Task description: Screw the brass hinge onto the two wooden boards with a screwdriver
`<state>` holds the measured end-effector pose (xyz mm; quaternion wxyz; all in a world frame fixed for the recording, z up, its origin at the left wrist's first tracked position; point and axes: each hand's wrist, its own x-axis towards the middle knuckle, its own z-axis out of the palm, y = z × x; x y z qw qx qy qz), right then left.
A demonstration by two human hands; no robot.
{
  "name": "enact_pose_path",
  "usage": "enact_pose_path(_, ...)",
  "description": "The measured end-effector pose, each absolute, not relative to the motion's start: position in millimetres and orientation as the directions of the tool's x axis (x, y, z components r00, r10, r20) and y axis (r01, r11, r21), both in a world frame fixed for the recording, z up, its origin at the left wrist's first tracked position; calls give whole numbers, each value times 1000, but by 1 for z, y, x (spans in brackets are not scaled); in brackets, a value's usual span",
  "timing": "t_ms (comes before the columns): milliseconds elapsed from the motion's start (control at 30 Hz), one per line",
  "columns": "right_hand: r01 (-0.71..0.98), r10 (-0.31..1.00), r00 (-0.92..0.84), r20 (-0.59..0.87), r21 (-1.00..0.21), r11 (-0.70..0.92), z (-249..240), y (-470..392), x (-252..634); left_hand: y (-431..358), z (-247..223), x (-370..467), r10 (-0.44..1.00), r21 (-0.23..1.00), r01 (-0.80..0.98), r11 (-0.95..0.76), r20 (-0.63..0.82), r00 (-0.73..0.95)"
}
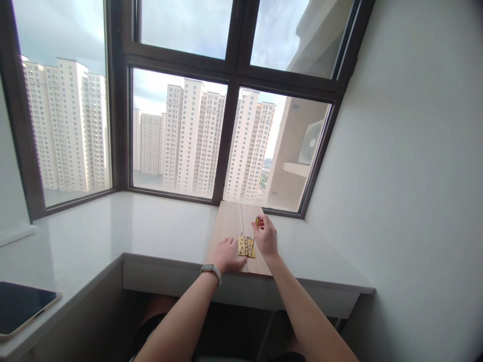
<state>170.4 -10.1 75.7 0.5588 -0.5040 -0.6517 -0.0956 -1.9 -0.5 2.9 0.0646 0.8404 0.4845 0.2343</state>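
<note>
A brass-coloured hinge [246,247] lies opened out on a light wooden board [230,221], with small dark pieces on and around it. Beside its left edge, my left hand [226,255] rests flat on the board, fingers spread and the thumb at the hinge's near edge. My right hand [265,235] is raised just right of the hinge, its fingers closed round a screwdriver with a yellow and black handle [257,221]. The thin shaft slants down toward the hinge's right side; whether its tip touches a screw is too small to tell.
The board lies across a white windowsill counter [166,226], reaching back to the dark window frame [222,151]. A tablet [26,306] lies on the counter at the far left. A white wall [407,151] rises on the right.
</note>
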Motion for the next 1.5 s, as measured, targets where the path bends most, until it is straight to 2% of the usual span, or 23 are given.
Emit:
enact_pose_path(133, 802, 518, 158, 840, -415, 429, 78, -12, 172, -3, 6, -2, 851, 332, 791, -514, 317, 419)
enact_pose_path(367, 748, 570, 105, 815, -442, 494, 80, -11, 171, -7, 10, -2, 855, 340, 791, -508, 306, 418)
enact_pose_path(567, 793, 524, 160, 837, -425, 436, 75, -11, 174, -6, 9, -2, 851, 330, 793, -512, 317, 417)
enact_pose_path(833, 712, 573, 68, 817, -442, 545, 79, -13, 169, -8, 12, -2, 855, 321, 801, -505, 312, 414)
enact_pose_path(1033, 784, 537, 139, 832, -423, 454, 77, -13, 171, -8, 12, -2, 857, 329, 798, -505, 301, 418)
enact_pose_path(1300, 700, 587, 77, 806, -463, 544, 78, -11, 172, -8, 13, -2, 859, 329, 800, -501, 305, 412)
enact_pose_path(1500, 773, 537, 131, 833, -425, 471, 81, -12, 176, -5, 8, -2, 847, 332, 789, -517, 330, 416)
